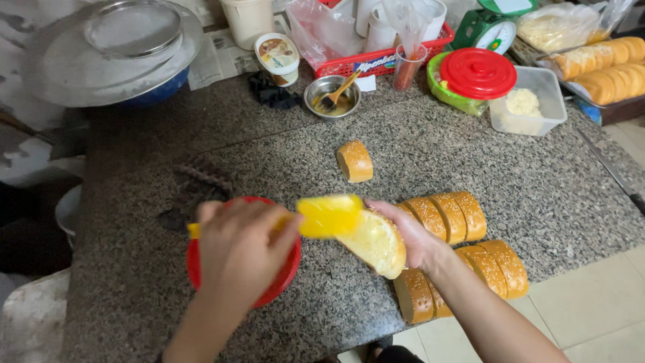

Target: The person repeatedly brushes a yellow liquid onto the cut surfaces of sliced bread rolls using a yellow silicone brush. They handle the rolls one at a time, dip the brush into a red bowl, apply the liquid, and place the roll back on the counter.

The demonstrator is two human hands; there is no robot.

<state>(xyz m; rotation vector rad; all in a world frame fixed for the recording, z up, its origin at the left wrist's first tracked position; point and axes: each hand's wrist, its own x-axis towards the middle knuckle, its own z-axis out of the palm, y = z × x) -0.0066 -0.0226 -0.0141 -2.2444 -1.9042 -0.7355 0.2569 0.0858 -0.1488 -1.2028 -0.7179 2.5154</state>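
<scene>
My left hand (243, 252) grips a yellow spatula (328, 215) whose blade lies on the cut face of a split bun (376, 243). My right hand (411, 235) holds that bun from below, open side up, coated with yellow spread. A red bowl (290, 270) sits under my left hand, mostly hidden. Two rows of sesame buns (449, 216) stand on edge to the right on the granite counter (470, 154). One single bun (354, 161) lies apart farther back.
At the back stand a small steel bowl with a brush (332, 95), a spread tub (278, 58), a red basket (376, 60), a red-lidded green container (476, 72), a clear plastic box (531, 102) and a tray of more buns (608, 67). A large steel bowl (111, 57) is at back left.
</scene>
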